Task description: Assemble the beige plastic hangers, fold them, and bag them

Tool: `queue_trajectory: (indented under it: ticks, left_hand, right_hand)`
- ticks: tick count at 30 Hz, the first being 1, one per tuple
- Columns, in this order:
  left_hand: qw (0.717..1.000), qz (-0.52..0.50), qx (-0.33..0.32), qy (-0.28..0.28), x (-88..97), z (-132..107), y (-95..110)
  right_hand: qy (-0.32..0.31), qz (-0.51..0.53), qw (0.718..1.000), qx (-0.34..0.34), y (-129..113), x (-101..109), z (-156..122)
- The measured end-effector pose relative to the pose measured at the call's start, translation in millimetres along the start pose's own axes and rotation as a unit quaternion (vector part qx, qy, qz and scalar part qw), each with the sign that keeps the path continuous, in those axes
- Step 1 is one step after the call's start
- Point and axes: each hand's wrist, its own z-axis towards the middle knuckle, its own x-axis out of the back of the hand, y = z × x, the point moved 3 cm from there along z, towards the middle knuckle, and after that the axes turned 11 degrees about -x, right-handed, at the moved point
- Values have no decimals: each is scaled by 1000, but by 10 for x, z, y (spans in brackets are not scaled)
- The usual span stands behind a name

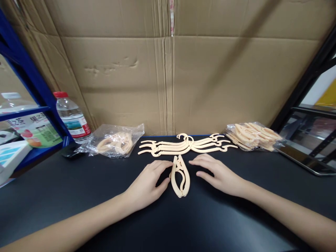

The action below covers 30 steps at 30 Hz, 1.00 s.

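Observation:
A folded cream plastic clothes hanger (187, 178) lies on the black table between my hands, its arms folded together and its hook tucked inside. My left hand (149, 183) rests at its left side, thumb and fingertips at the hanger's edge, fingers apart and not closed round it. My right hand (216, 173) is held just to the right of the hanger, thumb and fingers spread, a small gap away from it. Just behind lie several unfolded hangers (173, 147) of the same kind, side by side with their hooks overlapping.
A clear bag (119, 141) with folded hangers lies back left, a fuller bag (253, 135) back right. A water bottle (73, 119) with a red cap stands by the blue shelf (39, 75). A dark flat device (309, 159) lies at right. Cardboard (118, 70) closes off the back.

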Motion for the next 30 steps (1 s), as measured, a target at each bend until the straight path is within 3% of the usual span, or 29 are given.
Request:
queue_trajectory:
  ticks: [3,6,12,23,30]
  left_hand:
    - [1000,14,-1,10,33,-1,-32]
    - [999,32,-3,13,57,-3,-62]
    - [999,42,2,25,57,-17,-85]
    - [998,31,-10,61,75,-30,-26]
    - [994,-7,17,104,88,-32,-32]
  right_hand:
    - [78,-54,995,-21,265,171,55]
    - [116,-94,988,-39,559,352,90]
    - [83,-136,985,-59,896,396,97]
    - [59,-103,991,-59,816,279,131]
    - [89,-39,992,-86,730,314,125]
